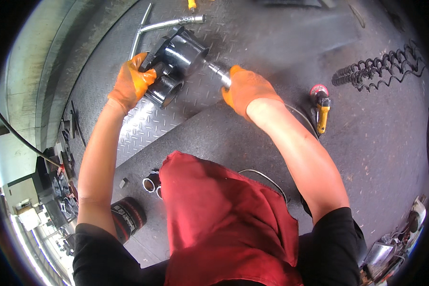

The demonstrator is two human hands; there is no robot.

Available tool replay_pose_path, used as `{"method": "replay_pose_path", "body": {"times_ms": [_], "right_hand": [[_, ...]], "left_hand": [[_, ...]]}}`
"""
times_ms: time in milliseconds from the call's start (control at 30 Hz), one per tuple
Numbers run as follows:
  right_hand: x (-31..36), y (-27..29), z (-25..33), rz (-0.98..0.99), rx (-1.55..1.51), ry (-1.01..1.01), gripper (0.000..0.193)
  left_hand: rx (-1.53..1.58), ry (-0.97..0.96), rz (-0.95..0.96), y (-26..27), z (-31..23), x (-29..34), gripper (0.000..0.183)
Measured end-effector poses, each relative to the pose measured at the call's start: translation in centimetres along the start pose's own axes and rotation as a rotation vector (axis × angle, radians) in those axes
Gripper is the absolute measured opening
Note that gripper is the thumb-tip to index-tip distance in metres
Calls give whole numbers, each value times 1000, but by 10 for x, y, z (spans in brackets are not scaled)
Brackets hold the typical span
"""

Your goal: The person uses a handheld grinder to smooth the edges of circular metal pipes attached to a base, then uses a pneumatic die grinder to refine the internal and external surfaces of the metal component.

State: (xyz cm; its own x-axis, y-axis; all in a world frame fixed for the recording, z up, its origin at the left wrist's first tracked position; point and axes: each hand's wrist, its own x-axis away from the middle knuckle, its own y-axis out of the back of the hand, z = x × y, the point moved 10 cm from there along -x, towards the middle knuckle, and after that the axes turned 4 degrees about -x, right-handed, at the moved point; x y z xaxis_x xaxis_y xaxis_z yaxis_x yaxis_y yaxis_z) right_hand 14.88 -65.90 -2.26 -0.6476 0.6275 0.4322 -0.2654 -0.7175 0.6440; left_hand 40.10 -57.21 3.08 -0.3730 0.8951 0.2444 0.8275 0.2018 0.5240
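My left hand (132,85), in an orange glove, is closed around the side of a glossy black metal part (182,51). This part has one large round barrel and a smaller open-ended cylinder beside it. In my right hand (250,90), also gloved in orange, is a silver cylindrical tool (219,72). Its thin tip points at the end of the large barrel; whether it touches cannot be made out. The black part is over a tread-patterned metal plate (145,128).
A silver T-shaped bar tool (171,23) lies beyond the part. To the right are a yellow angle grinder (323,112) with a red disc and a coiled black hose (379,69). Nearer me stand a dark bucket (128,217) and metal tubes (150,183). A thin cable (267,177) curves past my apron.
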Motion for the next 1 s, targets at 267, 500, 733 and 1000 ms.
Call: {"method": "replay_pose_path", "body": {"times_ms": [267, 500, 733, 1000], "right_hand": [[-3, -2, 2, 24, 23, 6, 38], [-6, -7, 1, 40, 60, -2, 40], [-3, -3, 7, 97, 78, -12, 41], [-4, -2, 5, 117, 81, -15, 42]], "left_hand": [[-135, 16, -83, 1, -17, 11, 55], [-208, -50, -92, 0, -22, 8, 49], [-284, -78, -96, 1, -28, 11, 44], [-299, -83, -82, 1, -22, 7, 34]]}}
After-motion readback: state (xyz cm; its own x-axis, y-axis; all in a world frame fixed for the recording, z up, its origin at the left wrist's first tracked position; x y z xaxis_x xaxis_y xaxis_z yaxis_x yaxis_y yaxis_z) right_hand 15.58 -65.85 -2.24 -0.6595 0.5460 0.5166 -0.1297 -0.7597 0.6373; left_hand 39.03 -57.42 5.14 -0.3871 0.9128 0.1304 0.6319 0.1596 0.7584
